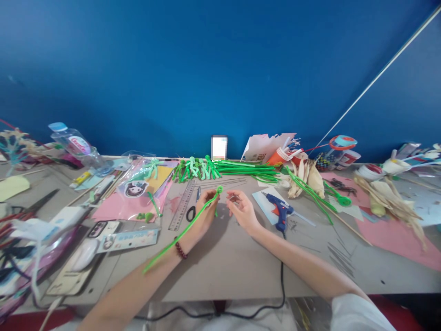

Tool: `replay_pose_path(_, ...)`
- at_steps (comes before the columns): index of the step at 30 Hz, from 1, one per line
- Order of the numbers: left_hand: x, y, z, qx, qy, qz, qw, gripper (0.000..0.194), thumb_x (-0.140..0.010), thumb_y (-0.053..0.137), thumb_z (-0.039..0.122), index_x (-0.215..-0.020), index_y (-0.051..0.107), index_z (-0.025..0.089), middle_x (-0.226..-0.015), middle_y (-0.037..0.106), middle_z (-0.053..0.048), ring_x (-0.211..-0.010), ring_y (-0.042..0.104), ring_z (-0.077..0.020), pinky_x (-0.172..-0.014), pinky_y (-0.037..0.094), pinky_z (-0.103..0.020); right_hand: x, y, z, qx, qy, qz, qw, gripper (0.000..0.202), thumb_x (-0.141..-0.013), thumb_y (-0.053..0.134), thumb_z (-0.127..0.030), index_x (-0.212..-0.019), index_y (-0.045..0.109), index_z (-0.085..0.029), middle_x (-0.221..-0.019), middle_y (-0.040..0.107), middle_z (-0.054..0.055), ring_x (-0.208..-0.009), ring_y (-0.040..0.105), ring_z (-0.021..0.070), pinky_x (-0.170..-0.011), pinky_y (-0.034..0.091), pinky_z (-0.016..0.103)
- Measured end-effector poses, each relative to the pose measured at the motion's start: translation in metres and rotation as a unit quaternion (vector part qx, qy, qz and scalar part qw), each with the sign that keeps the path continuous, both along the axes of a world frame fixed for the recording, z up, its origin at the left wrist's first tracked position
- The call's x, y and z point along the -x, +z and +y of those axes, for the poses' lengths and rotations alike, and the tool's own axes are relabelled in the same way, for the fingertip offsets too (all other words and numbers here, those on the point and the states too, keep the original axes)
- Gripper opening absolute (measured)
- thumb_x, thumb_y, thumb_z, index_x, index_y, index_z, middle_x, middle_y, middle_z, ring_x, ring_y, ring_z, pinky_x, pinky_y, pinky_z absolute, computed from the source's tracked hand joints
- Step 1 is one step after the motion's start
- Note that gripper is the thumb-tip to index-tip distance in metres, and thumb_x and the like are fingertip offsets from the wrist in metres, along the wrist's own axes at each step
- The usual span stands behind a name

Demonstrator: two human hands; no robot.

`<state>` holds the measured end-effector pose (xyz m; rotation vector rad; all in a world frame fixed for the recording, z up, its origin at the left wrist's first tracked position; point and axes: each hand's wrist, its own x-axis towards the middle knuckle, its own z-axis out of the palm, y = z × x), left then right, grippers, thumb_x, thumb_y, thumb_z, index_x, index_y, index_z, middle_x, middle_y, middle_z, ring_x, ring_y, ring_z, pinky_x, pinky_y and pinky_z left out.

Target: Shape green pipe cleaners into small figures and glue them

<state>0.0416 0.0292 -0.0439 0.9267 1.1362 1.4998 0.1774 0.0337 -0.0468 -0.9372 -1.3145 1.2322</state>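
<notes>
My left hand (204, 217), a beaded bracelet at its wrist, is closed on a long green pipe cleaner (179, 235). The pipe cleaner curls into a small loop above the fingertips, and its long tail lies back over the forearm. A short gap to the right, my right hand (242, 209) has its fingers bent and apart, with nothing seen between them. Black-handled scissors (190, 214) and a clear ruler (182, 204) lie left of my left hand. Beyond both hands are a bundle of green pipe cleaners (246, 169) and several twisted green pieces (196, 168).
A blue glue gun (283, 211) lies on paper at right, its black cord (283, 280) running off the front edge. Dried husks (312, 181) and cups stand farther right. A plastic bag (136, 184), phone (74, 276) and bottle (74, 142) crowd the left.
</notes>
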Motion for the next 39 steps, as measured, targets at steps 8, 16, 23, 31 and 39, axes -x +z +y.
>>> replay_pose_path(8,0.004,-0.013,0.012,0.003,-0.008,-0.011,1.000,0.027,-0.064,0.072,0.034,-0.080,0.058,0.018,-0.075,0.060,0.001,-0.058,0.058,-0.0106,-0.050,0.039,-0.021,0.000,-0.007,-0.002,-0.056,0.025,-0.050,0.997,0.031,-0.082,0.055,-0.028,-0.113,0.057,-0.025,-0.100,0.052,0.006,-0.075,0.054,0.0124,-0.050,0.048,0.018)
replay_pose_path(16,0.001,-0.007,0.007,-0.005,-0.029,-0.029,0.999,0.026,-0.061,0.074,0.031,-0.076,0.059,0.017,-0.071,0.061,0.001,-0.060,0.058,-0.0112,-0.057,0.043,-0.022,-0.002,0.002,-0.005,-0.124,0.041,-0.142,0.981,0.034,-0.083,0.054,-0.022,-0.115,0.061,-0.028,-0.103,0.054,0.006,-0.075,0.055,0.0114,-0.058,0.047,0.021)
replay_pose_path(23,-0.002,-0.007,0.005,0.010,-0.048,-0.050,0.998,0.026,-0.061,0.075,0.032,-0.080,0.066,0.016,-0.076,0.066,-0.002,-0.064,0.059,-0.0120,-0.062,0.045,-0.023,0.000,0.004,-0.006,-0.148,-0.010,-0.145,0.978,0.030,-0.083,0.055,-0.024,-0.111,0.063,-0.024,-0.097,0.057,0.006,-0.070,0.055,0.0115,-0.054,0.046,0.021)
replay_pose_path(31,-0.003,0.000,0.000,0.025,-0.037,-0.053,0.998,0.018,-0.060,0.075,0.029,-0.068,0.066,0.017,-0.070,0.067,-0.001,-0.064,0.059,-0.0119,-0.063,0.043,-0.023,-0.003,0.008,-0.007,-0.212,-0.037,-0.173,0.961,0.022,-0.083,0.055,-0.025,-0.102,0.066,-0.024,-0.093,0.060,0.007,-0.065,0.055,0.0124,-0.052,0.047,0.024)
replay_pose_path(39,-0.007,-0.001,-0.003,0.002,-0.047,-0.052,0.998,0.011,-0.062,0.072,0.025,-0.066,0.066,0.016,-0.066,0.065,0.000,-0.062,0.057,-0.0119,-0.064,0.043,-0.023,-0.002,0.007,-0.010,-0.242,-0.038,-0.194,0.950,0.024,-0.087,0.048,-0.023,-0.099,0.068,-0.024,-0.084,0.063,0.006,-0.069,0.056,0.0149,-0.055,0.047,0.025)
